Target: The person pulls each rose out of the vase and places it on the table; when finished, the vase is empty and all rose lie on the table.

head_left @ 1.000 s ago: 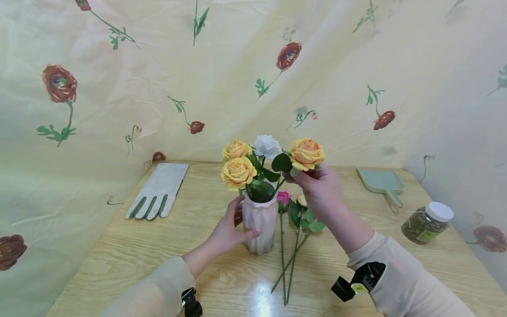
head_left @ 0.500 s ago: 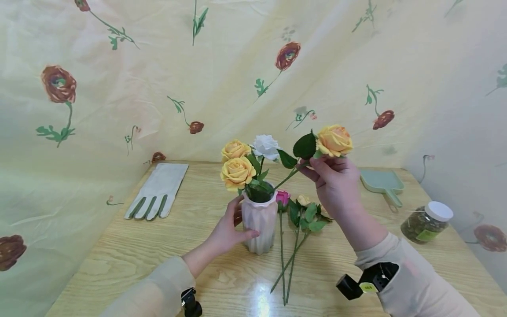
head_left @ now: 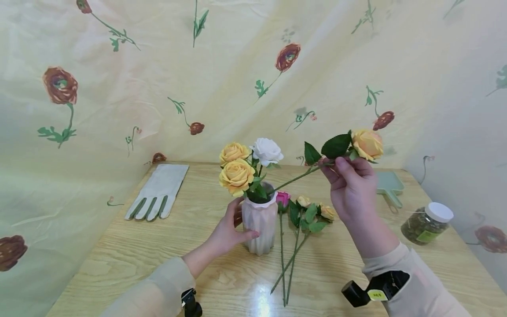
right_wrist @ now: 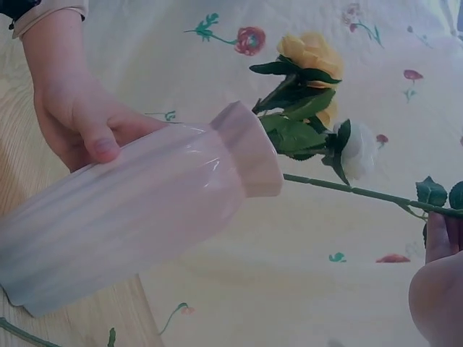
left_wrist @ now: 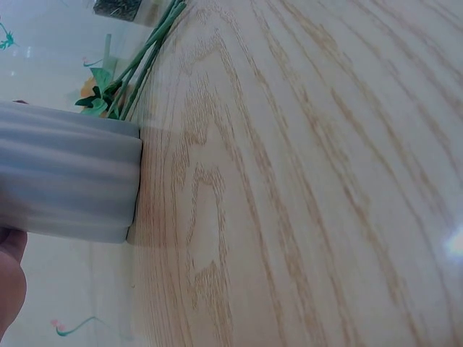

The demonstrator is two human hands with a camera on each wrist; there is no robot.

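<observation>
My left hand (head_left: 226,230) grips the pale ribbed vase (head_left: 259,224), thumb on its front, fingers behind its left side. My right hand (head_left: 354,191) pinches the stem of a yellow-orange rose (head_left: 367,144) just below its bloom and leaves. That stem slants down left, its lower end inside the vase mouth. Two yellow roses (head_left: 236,176) and a white rose (head_left: 267,151) stand in the vase. In the right wrist view the held stem (right_wrist: 354,190) runs from the vase rim (right_wrist: 257,155) to my right fingers (right_wrist: 438,238). The left wrist view shows the vase base (left_wrist: 108,181) on the table.
Right of the vase lie a magenta rose (head_left: 283,199) and yellow roses (head_left: 303,201) with crossed stems. A white glove (head_left: 160,189) lies at the back left. At the right are a green dustpan (head_left: 390,182) and a white-lidded jar (head_left: 427,223). Patterned cloth (head_left: 222,79) hangs behind.
My right hand has moved right with the yellow-orange rose, tilting its stem lower and drawing more of it out of the vase. The left hand keeps its grip in place.
</observation>
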